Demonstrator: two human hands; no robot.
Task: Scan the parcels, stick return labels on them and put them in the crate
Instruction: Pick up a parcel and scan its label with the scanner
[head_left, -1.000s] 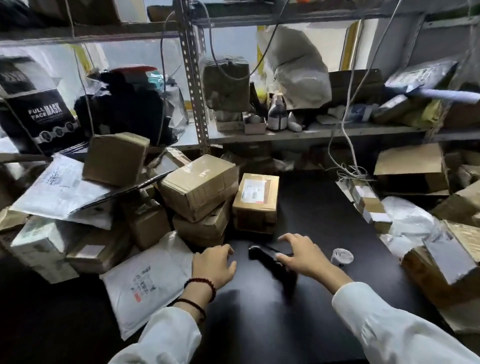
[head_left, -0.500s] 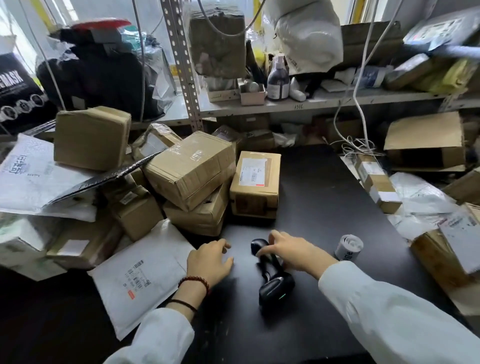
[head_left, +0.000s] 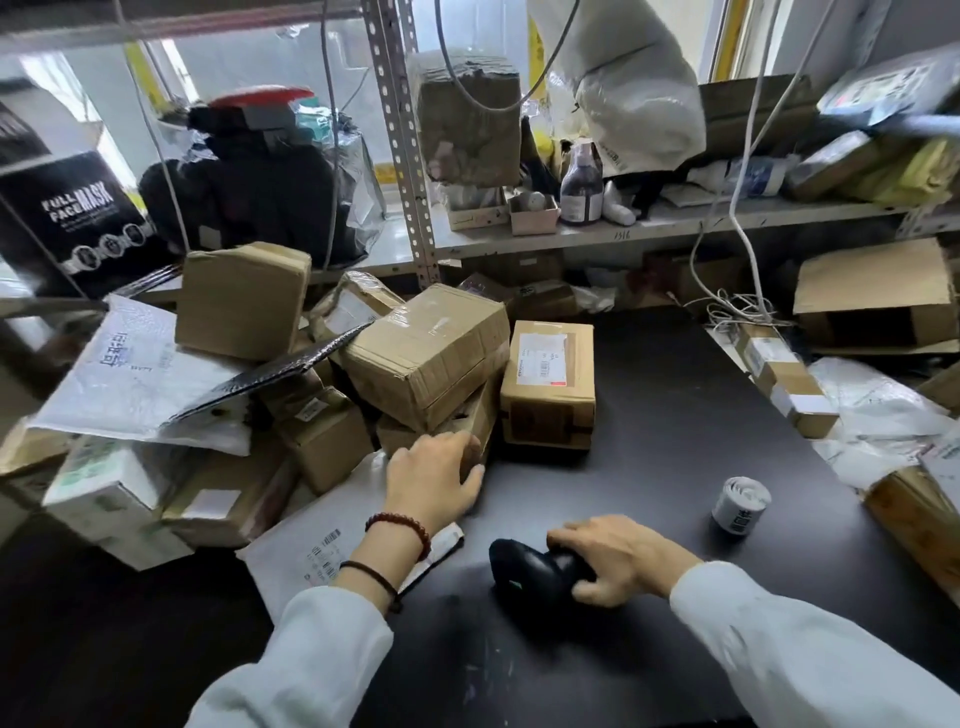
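Observation:
My right hand (head_left: 618, 558) grips the handle of a black barcode scanner (head_left: 524, 569) just above the dark table (head_left: 675, 415). My left hand (head_left: 434, 480) reaches to the bottom cardboard box (head_left: 475, 423) of a stack, fingers curled at its lower corner. A taped cardboard parcel (head_left: 426, 353) lies tilted on top of that box. A small parcel with a white shipping label (head_left: 550, 384) stands just right of the stack. A white mailer bag (head_left: 332, 540) lies under my left wrist. A roll of return labels (head_left: 740, 506) stands on the table to the right.
A heap of boxes (head_left: 241, 299) and white mailers (head_left: 140, 374) fills the table's left side. More parcels (head_left: 784, 374) and an open carton (head_left: 878, 296) line the right edge. A metal shelf (head_left: 675, 228) with bottles and hanging cables crosses the back.
My right hand closed round the scanner's handle and drew it towards me. My left hand moved forward from the table to the bottom box of the stack.

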